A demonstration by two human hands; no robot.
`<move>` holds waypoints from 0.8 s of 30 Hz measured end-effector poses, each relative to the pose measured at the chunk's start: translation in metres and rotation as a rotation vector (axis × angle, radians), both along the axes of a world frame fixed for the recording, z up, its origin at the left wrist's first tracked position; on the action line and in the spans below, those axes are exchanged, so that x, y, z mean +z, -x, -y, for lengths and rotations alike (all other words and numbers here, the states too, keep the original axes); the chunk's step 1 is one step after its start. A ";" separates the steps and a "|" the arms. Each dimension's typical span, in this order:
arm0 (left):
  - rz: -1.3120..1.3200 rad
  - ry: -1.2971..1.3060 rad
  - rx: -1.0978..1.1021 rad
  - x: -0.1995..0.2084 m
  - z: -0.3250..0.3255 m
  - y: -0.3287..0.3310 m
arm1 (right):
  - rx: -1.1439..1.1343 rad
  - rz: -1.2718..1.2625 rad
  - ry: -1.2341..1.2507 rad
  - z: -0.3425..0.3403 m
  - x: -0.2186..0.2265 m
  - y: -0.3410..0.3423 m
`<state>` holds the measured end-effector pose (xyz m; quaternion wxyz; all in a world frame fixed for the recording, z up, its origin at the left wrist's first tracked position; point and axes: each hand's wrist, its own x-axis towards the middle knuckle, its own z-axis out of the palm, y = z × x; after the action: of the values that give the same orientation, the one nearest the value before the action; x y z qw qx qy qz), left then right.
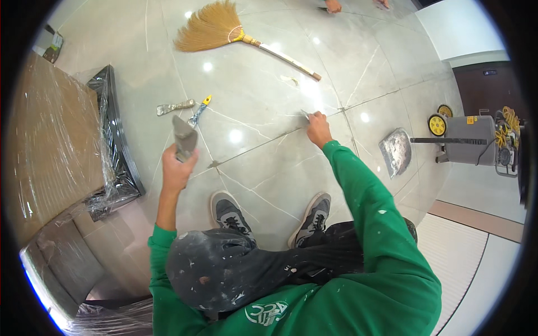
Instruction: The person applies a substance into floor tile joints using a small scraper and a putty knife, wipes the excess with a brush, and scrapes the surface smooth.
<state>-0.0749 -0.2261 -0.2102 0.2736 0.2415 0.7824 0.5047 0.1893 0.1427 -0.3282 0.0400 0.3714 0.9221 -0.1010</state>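
My left hand (pixel 177 169) is raised over the floor, wrapped round a grey-smeared trowel (pixel 185 133) with its broad blade pointing away from me. Low over the floor tiles, my right hand (pixel 319 130) grips a small scraper (pixel 305 114); only its pale tip shows, at a dark tile joint (pixel 263 142). The fingers hide the rest of that tool. Beyond my left hand lie a stained putty knife (pixel 175 107) and a paintbrush (pixel 199 111) with a blue and yellow handle. To the right sits a dark, shallow scoop-shaped holder (pixel 396 152) coated with white powder or paste.
A straw broom (pixel 216 25) lies ahead. Plastic-wrapped furniture (pixel 59 129) stands at left. At right is a grey machine (pixel 468 136) with yellow wheels and a coiled yellow cord. Another person's hands (pixel 333 6) show at the top edge. My shoes (pixel 230 211) rest on the tiles.
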 end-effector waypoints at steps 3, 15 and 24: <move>-0.057 -0.073 0.082 -0.004 0.023 0.018 | -0.135 0.082 -0.063 0.030 -0.028 0.001; -0.091 -0.084 0.306 -0.003 0.082 0.036 | 0.221 -0.082 0.349 0.301 -0.015 0.107; -0.143 -0.034 0.273 0.008 0.079 0.047 | 0.429 -0.097 0.409 0.346 -0.030 0.153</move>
<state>-0.1217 -0.3051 -0.2020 0.1420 0.1726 0.8167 0.5320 0.0366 -0.2034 -0.3579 0.0903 0.1472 0.9409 -0.2913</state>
